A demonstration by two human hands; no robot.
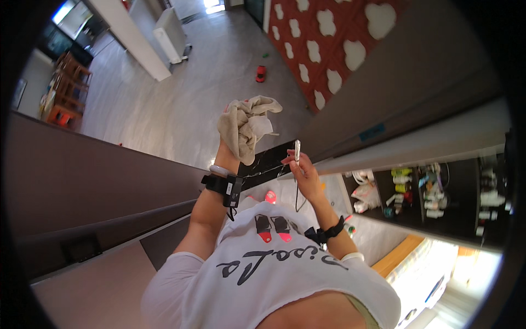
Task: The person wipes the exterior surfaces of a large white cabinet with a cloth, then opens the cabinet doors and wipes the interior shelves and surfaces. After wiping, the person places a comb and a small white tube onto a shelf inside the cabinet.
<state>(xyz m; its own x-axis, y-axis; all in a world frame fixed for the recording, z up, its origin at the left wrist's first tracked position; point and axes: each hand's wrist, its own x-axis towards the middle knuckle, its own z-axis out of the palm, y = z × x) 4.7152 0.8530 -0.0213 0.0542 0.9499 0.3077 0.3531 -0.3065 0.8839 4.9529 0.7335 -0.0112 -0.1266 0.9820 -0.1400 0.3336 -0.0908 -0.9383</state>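
A bunched beige cloth [240, 127] with a white tag hangs over my left hand [224, 144], which grips it from behind. Most of that hand's fingers are covered by the fabric. To the right, my right hand [306, 172] has its thumb and fingers closed around the lower end of a slim silvery object [297, 149], held upright. A thin dark cord [296, 201] hangs below it; what the object is, I cannot tell. Both hands are in the air above a black veined threshold [267, 158], in a doorway.
Brown door panels [102, 156] stand to the left and right [402, 74]. A red toy car [261, 74] and a white radiator [170, 37] are on the grey floor ahead. Dark shelves [448, 185] with bottles stand at right. Wooden chairs [70, 86] are far left.
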